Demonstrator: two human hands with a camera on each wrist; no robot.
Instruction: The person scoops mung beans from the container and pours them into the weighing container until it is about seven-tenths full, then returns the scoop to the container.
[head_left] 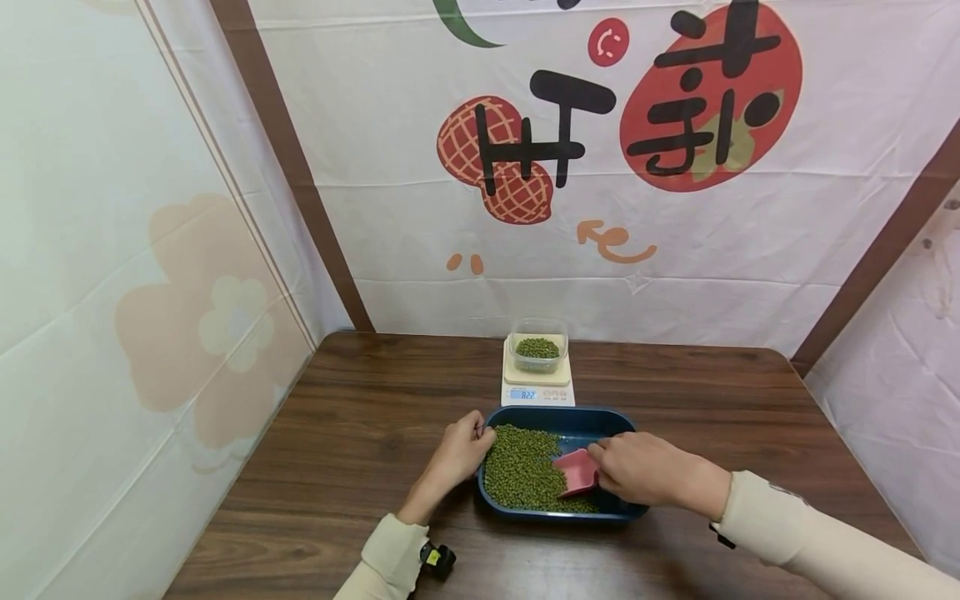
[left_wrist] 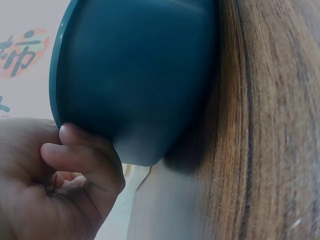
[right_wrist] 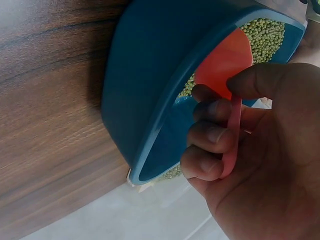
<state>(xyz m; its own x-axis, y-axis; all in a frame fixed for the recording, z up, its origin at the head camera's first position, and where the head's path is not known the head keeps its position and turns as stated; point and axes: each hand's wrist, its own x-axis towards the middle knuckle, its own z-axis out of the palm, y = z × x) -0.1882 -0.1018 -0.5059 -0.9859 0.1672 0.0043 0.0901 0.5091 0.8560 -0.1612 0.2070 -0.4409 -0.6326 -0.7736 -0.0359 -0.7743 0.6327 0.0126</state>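
Right wrist view: the right grip (right_wrist: 265, 140) is curled round the handle (right_wrist: 233, 137) of the pink scoop (right_wrist: 225, 57), whose mouth meets the green beans (head_left: 522, 475) inside the blue tray (head_left: 588, 421). The scoop appears light, stiff and smooth, best held by its handle, near the bowl; the beans, presumably hard and loose, would roll off if tilted. The left grip (head_left: 459, 452) pinches the tray's left rim, a sound hold beside the load. Beyond the tray, a scale (head_left: 557, 396) stands on the bench (head_left: 405, 375).
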